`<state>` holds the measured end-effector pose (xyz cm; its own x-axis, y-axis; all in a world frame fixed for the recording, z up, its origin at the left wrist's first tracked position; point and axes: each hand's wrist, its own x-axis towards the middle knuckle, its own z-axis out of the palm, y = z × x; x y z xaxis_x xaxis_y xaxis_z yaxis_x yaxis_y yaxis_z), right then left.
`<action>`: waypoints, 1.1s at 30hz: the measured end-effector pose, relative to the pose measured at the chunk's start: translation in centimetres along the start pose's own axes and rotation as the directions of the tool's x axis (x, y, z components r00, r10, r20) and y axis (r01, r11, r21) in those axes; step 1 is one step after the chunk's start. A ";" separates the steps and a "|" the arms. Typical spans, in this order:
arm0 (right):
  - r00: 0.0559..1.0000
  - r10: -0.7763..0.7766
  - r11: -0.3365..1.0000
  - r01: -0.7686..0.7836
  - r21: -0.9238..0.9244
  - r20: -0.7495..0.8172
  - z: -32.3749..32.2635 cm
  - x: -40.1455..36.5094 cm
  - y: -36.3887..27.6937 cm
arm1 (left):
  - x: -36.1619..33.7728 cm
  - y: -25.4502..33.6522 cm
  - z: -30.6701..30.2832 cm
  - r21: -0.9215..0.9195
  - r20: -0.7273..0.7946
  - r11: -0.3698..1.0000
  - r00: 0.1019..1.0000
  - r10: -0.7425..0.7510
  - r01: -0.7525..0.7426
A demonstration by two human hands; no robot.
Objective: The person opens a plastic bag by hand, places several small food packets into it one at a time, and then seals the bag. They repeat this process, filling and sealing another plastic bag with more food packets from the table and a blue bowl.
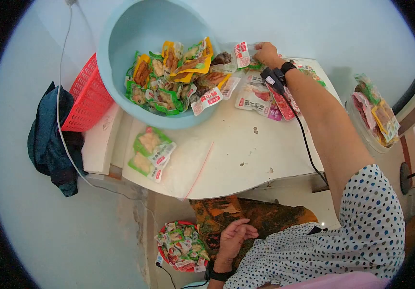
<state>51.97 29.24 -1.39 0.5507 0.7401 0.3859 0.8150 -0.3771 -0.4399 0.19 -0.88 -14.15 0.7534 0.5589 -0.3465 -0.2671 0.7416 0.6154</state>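
Observation:
My right hand point(267, 54) reaches to the far side of the table, fingers closed at the edge of a clear vacuum-sealed food pouch point(241, 54) with a red and white label. Beside that pouch, a dark piece of packed food point(222, 59) lies at the tub's rim. My left hand point(235, 237) rests over my lap, loosely curled with fingers apart and nothing in it. A large light-blue tub point(116, 36) leans over the table, holding many yellow and green food pouches point(188, 67). More pouches point(260, 98) lie below my right wrist.
Two green-edged pouches point(152, 151) and a clear zip bag point(188, 168) lie on the white table point(236, 149). A red basket point(89, 96) and dark cloth point(53, 139) are at left. A filled red basin point(182, 245) is below; a clear tub point(378, 137) stands right. A black cable point(306, 144) hangs from my right wrist.

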 end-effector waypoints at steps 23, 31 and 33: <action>0.924 0.379 0.365 -0.105 0.925 -0.045 -18.0 -16.9 -4.3 | -0.8 0.3 -0.4 0.027 0.147 0.997 0.987 0.069 -0.074; 0.893 -0.037 0.268 -0.424 0.865 0.449 -19.1 -36.6 -8.5 | -3.6 1.8 6.1 0.102 0.139 0.920 0.921 0.363 -0.378; 0.864 -0.053 0.321 -0.460 0.828 0.501 -17.8 -40.9 -9.1 | -3.7 1.4 6.8 0.108 0.188 0.907 0.904 0.383 -0.407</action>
<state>25.29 -7.51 1.25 0.3426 0.9382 -0.0495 -0.1414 -0.0006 -0.9900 1.13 -4.49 -7.19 0.6919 0.7198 0.0557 -0.4837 0.4050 0.7759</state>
